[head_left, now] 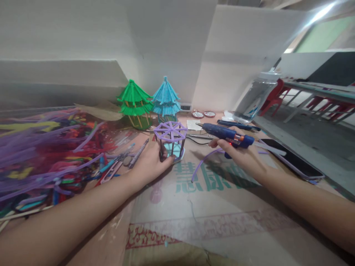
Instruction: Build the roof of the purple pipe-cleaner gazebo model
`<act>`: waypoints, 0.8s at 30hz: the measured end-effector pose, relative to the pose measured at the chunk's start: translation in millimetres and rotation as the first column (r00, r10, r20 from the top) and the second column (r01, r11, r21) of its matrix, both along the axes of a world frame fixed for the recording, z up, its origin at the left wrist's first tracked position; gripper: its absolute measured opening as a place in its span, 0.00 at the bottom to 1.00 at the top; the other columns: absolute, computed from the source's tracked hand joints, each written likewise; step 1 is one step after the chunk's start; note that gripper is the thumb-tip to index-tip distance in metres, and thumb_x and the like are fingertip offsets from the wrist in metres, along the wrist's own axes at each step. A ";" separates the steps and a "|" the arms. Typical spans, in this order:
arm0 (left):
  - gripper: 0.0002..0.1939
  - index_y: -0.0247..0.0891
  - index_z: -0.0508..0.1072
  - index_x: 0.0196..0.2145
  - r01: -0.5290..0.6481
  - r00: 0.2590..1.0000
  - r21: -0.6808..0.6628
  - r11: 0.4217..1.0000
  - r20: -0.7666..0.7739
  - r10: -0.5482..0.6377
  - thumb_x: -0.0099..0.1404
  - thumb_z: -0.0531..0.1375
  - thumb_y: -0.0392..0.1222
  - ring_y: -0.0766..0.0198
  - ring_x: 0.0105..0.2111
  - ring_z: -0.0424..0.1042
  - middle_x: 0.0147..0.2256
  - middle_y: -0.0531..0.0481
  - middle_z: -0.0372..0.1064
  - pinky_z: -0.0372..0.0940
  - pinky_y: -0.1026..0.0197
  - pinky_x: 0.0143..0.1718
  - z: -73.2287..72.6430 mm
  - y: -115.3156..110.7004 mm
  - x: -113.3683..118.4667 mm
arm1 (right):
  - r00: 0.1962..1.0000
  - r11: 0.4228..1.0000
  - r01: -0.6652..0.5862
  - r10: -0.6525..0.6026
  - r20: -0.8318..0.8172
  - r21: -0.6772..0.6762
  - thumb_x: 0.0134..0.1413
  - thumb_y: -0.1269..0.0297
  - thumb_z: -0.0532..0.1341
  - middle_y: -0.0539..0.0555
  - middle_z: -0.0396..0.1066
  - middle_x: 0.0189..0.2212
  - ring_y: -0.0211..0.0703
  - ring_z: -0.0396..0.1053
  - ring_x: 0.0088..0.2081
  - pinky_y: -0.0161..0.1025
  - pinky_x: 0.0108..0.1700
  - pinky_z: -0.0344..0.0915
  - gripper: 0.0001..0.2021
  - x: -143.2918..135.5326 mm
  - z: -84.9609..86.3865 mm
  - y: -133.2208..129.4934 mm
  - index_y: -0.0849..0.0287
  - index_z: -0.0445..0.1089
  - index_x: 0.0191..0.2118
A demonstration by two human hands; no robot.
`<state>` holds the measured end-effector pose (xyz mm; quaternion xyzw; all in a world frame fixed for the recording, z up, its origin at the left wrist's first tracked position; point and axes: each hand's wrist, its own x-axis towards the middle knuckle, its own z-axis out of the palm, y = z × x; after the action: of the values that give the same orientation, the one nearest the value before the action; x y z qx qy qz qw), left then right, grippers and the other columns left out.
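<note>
My left hand (154, 157) grips the left side and base of a small frame (170, 132), which has a purple spoked top, dark posts and a pale blue base. In my right hand (235, 147) is a blue glue gun (226, 133), its nozzle pointing left towards the frame but apart from it. A bent purple strip (203, 162) lies below the gun. Behind the frame stand a green two-tiered model pavilion (134, 105) and a light blue one (165, 98).
Colourful fuzzy sticks (55, 159) are heaped at the left, beside pens (138, 153) and scissors (112, 171). A phone (294, 159) lies at the right; a clear bottle (256, 98) stands behind it. Two small round dishes (203, 114) sit near the wall.
</note>
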<state>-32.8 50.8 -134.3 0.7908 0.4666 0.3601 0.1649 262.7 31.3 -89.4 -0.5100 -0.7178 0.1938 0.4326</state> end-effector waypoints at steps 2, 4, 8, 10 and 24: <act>0.10 0.42 0.59 0.34 0.007 1.000 -0.002 1.000 -0.002 -0.007 0.62 0.59 0.44 0.59 0.32 0.66 0.32 0.52 0.63 0.63 0.55 0.36 -0.4 -0.5 0.6 | 0.999 0.999 0.040 -0.040 0.018 0.007 0.62 0.45 0.62 0.54 0.81 0.39 0.53 0.79 0.44 0.50 0.49 0.74 0.15 7.9 9.8 9.9 0.52 0.75 0.39; 0.11 0.42 0.59 0.34 0.039 0.999 -0.014 0.999 0.005 -0.038 0.62 0.60 0.45 0.60 0.31 0.66 0.31 0.52 0.63 0.63 0.56 0.36 -1.8 -0.6 1.1 | 0.996 0.997 0.068 -0.069 0.048 0.021 0.59 0.45 0.64 0.55 0.82 0.39 0.55 0.78 0.46 0.52 0.52 0.73 0.16 13.2 19.1 25.3 0.52 0.77 0.37; 0.12 0.42 0.61 0.37 0.082 0.996 -0.076 0.994 0.053 -0.078 0.64 0.61 0.46 0.62 0.29 0.66 0.31 0.53 0.65 0.63 0.58 0.32 -5.1 0.6 1.5 | 0.990 1.000 -0.019 0.017 0.138 0.017 0.53 0.52 0.69 0.56 0.82 0.42 0.57 0.77 0.50 0.51 0.56 0.71 0.15 12.9 32.8 68.3 0.54 0.79 0.43; 0.11 0.42 0.62 0.39 0.077 0.995 -0.046 0.996 0.070 -0.073 0.64 0.62 0.45 0.61 0.30 0.68 0.34 0.51 0.67 0.63 0.59 0.32 -5.5 1.2 1.6 | 0.972 0.999 0.042 -0.040 0.229 -0.004 0.54 0.54 0.69 0.57 0.81 0.43 0.57 0.76 0.50 0.49 0.54 0.72 0.16 10.2 33.8 92.7 0.57 0.78 0.46; 0.09 0.41 0.63 0.40 0.038 0.999 -0.031 0.999 0.029 -0.037 0.66 0.60 0.44 0.59 0.34 0.69 0.37 0.48 0.67 0.65 0.58 0.34 -3.9 1.6 1.7 | 0.919 0.960 0.216 -0.139 0.370 -0.176 0.57 0.61 0.67 0.58 0.80 0.32 0.46 0.75 0.34 0.39 0.38 0.70 0.11 29.3 -2.9 187.1 0.63 0.79 0.41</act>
<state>-31.1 52.4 -138.3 0.7916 0.4548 0.3609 0.1906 292.0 218.3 -92.3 -0.6433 -0.7093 0.1343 0.2549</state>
